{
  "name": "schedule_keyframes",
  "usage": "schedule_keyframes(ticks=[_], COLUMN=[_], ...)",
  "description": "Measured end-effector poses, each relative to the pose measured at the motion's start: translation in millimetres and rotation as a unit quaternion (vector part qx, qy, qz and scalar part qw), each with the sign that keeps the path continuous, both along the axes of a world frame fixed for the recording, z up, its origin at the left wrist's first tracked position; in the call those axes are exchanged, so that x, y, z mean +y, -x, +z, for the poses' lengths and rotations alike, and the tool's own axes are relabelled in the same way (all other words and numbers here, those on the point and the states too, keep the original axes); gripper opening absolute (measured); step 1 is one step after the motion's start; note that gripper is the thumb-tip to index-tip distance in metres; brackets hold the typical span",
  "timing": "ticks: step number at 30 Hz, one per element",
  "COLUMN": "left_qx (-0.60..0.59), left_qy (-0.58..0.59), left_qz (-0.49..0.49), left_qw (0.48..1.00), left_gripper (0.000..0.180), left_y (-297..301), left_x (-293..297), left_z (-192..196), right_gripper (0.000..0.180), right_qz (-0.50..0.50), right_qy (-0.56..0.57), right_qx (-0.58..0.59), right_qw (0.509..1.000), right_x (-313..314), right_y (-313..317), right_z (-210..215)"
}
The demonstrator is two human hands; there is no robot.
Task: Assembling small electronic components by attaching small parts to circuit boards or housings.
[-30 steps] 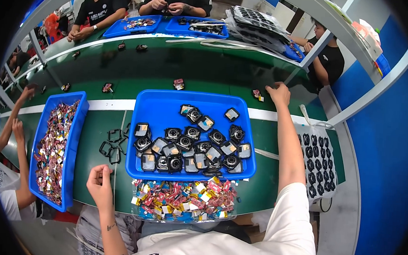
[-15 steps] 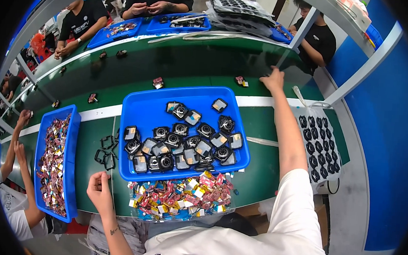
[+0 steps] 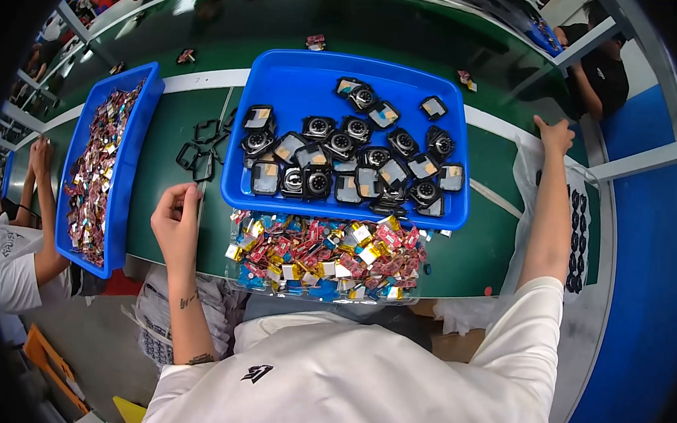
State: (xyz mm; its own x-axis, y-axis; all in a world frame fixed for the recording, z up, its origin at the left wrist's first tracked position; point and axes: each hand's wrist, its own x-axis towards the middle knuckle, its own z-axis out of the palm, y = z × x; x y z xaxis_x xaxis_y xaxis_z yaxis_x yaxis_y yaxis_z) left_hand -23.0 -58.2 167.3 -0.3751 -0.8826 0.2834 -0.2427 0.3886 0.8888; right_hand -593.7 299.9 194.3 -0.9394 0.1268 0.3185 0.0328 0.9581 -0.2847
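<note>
My left hand (image 3: 175, 221) hovers over the green bench beside several black frames (image 3: 195, 152). Its fingers curl against the thumb, and what they hold, if anything, is hidden. Far to the right, my right hand (image 3: 554, 135) is stretched out beside a sheet of black parts (image 3: 578, 230), index finger pointing away and nothing visible in it. Between my arms stands a blue tray (image 3: 316, 64) of black watch cases (image 3: 357, 127), some showing round dark sensor backs, others flat pale faces. Right in front of me, a clear tray heaped with small red, yellow and white electronic parts (image 3: 328, 253) sits against it.
A long blue bin (image 3: 150, 99) of similar small parts stands at left, near another person's hands (image 3: 41, 158). Beyond a white rail (image 3: 207, 79), a dark green belt (image 3: 395, 44) carries scattered parts (image 3: 467, 80). Metal posts (image 3: 652, 157) and a seated person (image 3: 598, 80) are at far right.
The view has tipped down and shifted left. My right hand has moved from over the belt back toward the sheet of black parts at right. My left hand stays curled near the frames.
</note>
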Motion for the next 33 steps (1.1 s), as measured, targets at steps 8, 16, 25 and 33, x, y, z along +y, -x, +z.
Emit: schedule_keyframes(ticks=[8, 16, 25, 33], left_qx=[-0.023, -0.021, 0.039, 0.110], left_qy=[-0.001, -0.003, -0.003, 0.031], left_qz=[0.002, -0.021, -0.043, -0.039], left_qw=[1.000, 1.000, 0.998, 0.993], left_gripper=[0.014, 0.013, 0.016, 0.012], left_y=[-0.7, 1.0, -2.2, -9.5], left_x=[6.4, 4.6, 2.3, 69.2], left_z=[6.7, -1.0, -2.0, 45.0], right_gripper=[0.025, 0.022, 0.013, 0.017], right_qz=[0.519, 0.594, 0.508, 0.523], right_qy=[0.174, 0.172, 0.230, 0.527], right_qx=[-0.088, -0.236, -0.142, -0.093], right_qw=[0.832, 0.749, 0.818, 0.663], right_x=[-60.5, -25.8, -25.0, -48.6], right_y=[-181.2, -342.0, -365.9, -391.7], right_z=[83.8, 63.4, 28.6, 33.6])
